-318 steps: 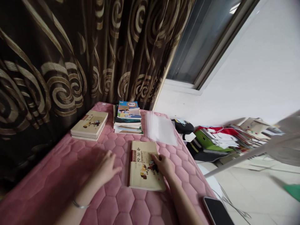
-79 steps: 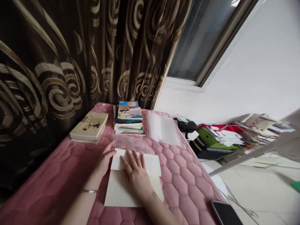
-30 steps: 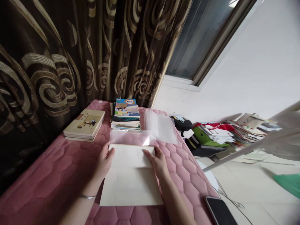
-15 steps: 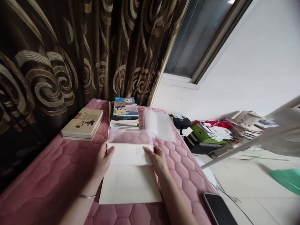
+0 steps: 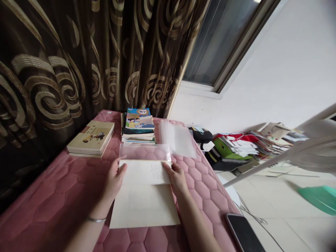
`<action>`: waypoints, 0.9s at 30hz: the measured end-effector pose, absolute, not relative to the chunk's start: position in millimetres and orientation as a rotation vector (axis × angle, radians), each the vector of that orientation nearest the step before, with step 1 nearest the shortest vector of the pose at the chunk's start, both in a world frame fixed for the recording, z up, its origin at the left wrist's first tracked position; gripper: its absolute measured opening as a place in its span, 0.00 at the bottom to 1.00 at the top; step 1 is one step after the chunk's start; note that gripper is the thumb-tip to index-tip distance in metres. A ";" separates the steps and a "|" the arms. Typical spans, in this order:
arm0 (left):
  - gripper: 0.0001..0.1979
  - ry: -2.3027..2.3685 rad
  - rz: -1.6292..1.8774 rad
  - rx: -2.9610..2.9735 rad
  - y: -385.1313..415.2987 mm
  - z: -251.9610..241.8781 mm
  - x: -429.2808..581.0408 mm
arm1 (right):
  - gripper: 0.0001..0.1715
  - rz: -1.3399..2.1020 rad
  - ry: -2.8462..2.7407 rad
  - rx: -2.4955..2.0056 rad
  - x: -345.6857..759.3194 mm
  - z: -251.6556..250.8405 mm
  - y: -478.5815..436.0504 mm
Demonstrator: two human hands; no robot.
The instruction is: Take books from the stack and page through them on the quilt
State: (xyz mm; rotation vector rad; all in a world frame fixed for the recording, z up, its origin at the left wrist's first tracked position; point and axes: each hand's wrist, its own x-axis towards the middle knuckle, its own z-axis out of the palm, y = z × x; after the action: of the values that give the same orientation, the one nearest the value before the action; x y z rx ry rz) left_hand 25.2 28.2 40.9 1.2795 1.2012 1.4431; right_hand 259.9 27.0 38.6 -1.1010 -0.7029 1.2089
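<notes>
An open book (image 5: pixel 144 206) lies in front of me, its pale lower part flat and a white printed page or flap (image 5: pixel 140 173) above it. A clear plastic book cover (image 5: pixel 144 152) sticks out past the book's far edge. My left hand (image 5: pixel 115 175) is closed on the left edge of the book and cover, thumb on top. My right hand (image 5: pixel 177 175) pinches the right edge the same way, its thumb beside the small print. The fingers underneath are hidden.
Beige books (image 5: pixel 91 138) are stacked at the left. Behind the open book stand textbooks (image 5: pixel 139 119) and clear plastic covers (image 5: pixel 180 140). A phone (image 5: pixel 245 232) lies at the right edge of the pink quilted mattress (image 5: pixel 63 192). A white pole (image 5: pixel 262 162) slants across the right side.
Both hands keep their hold on the book and cover, almost unmoved. The whole view has shifted slightly.
</notes>
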 end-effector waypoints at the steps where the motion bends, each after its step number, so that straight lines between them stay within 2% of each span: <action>1: 0.23 1.208 1.439 1.283 28.0 41.3 25.3 | 0.22 1.204 -0.706 -1.104 260.4 37.8 27.4; 10: 0.22 1.277 1.468 1.298 29.0 42.1 27.1 | 0.24 1.135 -0.784 -1.159 261.5 36.5 27.7; 20: 0.21 1.274 1.492 1.289 30.9 35.2 25.9 | 0.21 1.154 -1.045 -1.283 266.2 75.2 13.6; 27: 0.22 1.248 1.483 1.266 29.6 34.8 27.5 | 0.23 1.080 -1.002 -1.199 267.3 40.5 6.7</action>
State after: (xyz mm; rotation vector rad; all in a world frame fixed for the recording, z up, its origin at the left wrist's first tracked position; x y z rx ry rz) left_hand 27.5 29.6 34.8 1.2655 1.2482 1.4834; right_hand 267.3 6.7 40.5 -1.1987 -1.0019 1.0800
